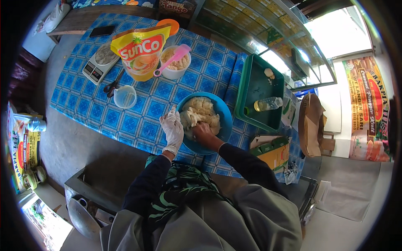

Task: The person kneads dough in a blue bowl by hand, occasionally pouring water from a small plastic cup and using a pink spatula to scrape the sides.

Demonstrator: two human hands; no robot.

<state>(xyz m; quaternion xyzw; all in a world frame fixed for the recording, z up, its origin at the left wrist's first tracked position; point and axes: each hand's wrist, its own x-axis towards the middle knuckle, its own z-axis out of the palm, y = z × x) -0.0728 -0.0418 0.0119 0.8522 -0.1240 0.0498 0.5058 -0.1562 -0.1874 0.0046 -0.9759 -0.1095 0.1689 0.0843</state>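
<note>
On the blue-patterned bench [100, 111]: a white scale [93, 72], black scissors [110, 88], a translucent plastic jug [125, 97], a yellow plastic pouch [140, 54], a white tub [173, 75] and, past the round blue bowl [226, 121] of pale dough [201, 109], a green rectangular tray [260, 83]. White-gloved left hand [172, 127] upright at the bowl's left rim; bare right hand [205, 134] angled down, covering some dough, fingertips hidden within. Neither grip's closure can be told.

The fingertips of the right hand [204, 133] are hidden in the dough [202, 109]. The left hand [172, 129] covers part of the rim of the bowl [226, 120]. The yellow pouch [140, 60] hides part of an orange dish [171, 26]. The top edge cuts off the glass cabinet [251, 25]. Specks in the green tray [250, 69] are too small to tell.
</note>
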